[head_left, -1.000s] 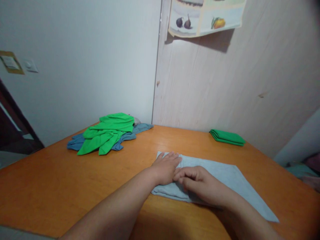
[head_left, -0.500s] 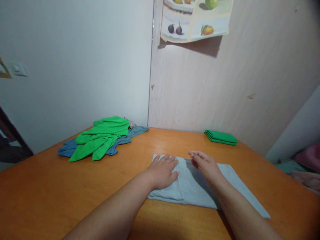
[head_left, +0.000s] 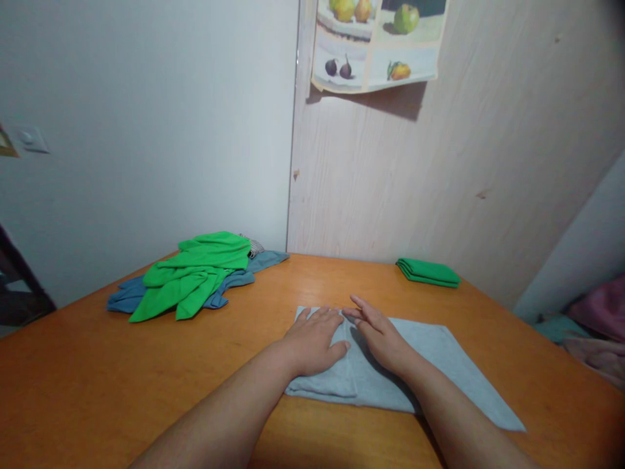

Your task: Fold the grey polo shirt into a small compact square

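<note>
A light grey-blue cloth (head_left: 430, 345), perhaps a garment, lies flat on the table with its left end folded over in layers. My left hand (head_left: 317, 342) rests palm down on that folded part, fingers spread. Just right of it, my right hand (head_left: 378, 335) is over the cloth near the fold's edge, its fingers stretched out and thumb raised, holding nothing. Whether its fingertips touch the cloth is hard to tell.
On the orange wooden table (head_left: 195, 365), a loose heap of bright green cloth (head_left: 195, 273) and blue cloth (head_left: 127, 296) lies at the back left. A folded dark green cloth (head_left: 427, 272) sits at the back right. A fruit picture (head_left: 375, 49) hangs on the wall behind.
My right hand has moved left and lower, close to my left hand, and its curled fingers have straightened. My left hand stays on the fold. The view has tilted up slightly.
</note>
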`<act>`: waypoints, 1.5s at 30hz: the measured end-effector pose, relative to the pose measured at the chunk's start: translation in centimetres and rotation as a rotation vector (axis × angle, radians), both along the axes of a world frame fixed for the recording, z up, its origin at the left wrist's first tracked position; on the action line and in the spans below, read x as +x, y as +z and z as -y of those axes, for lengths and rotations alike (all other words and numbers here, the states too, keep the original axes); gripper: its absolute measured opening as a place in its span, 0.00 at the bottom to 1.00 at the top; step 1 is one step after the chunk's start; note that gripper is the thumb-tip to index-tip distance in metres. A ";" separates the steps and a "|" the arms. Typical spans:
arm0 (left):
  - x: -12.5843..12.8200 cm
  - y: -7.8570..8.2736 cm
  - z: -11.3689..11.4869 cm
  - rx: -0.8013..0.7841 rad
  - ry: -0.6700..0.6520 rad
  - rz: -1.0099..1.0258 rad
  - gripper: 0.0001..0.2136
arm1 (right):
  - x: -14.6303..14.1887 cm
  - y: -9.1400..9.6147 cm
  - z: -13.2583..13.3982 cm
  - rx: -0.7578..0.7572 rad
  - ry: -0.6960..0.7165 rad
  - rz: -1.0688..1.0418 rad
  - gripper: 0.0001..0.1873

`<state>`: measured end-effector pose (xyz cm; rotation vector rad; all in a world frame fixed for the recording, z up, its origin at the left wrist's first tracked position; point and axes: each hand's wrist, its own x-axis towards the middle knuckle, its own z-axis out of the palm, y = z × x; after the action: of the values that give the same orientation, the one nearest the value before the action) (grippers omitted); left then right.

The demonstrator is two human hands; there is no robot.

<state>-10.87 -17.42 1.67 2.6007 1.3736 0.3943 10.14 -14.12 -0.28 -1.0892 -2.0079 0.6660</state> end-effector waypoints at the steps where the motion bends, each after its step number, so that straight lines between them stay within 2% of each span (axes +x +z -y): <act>1: 0.0 0.1 0.0 0.000 0.001 0.007 0.30 | 0.0 0.0 0.0 0.001 0.004 0.008 0.32; 10: 0.0 1.1 0.6 -0.069 -0.006 -0.023 0.37 | 0.2 -0.8 -0.7 0.028 -0.062 0.212 0.30; 21: -0.4 2.3 1.7 -0.162 -0.024 -0.038 0.41 | 0.2 -0.2 -0.2 0.016 -0.047 0.247 0.29; 26: -0.3 2.2 1.9 -0.214 -0.056 -0.087 0.54 | 0.1 0.0 -0.1 0.014 -0.050 0.274 0.28; 29: -0.2 2.0 1.9 -0.217 -0.056 -0.105 0.57 | 0.1 0.0 -0.1 0.015 -0.051 0.279 0.28; 45: -0.5 1.8 1.6 -0.223 -0.094 -0.137 0.58 | 0.3 -0.9 -0.6 -0.014 -0.051 0.234 0.31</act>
<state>-11.33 -19.05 3.47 2.5332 1.2479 0.0466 10.40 -13.48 -1.15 -1.2712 -2.1661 0.5475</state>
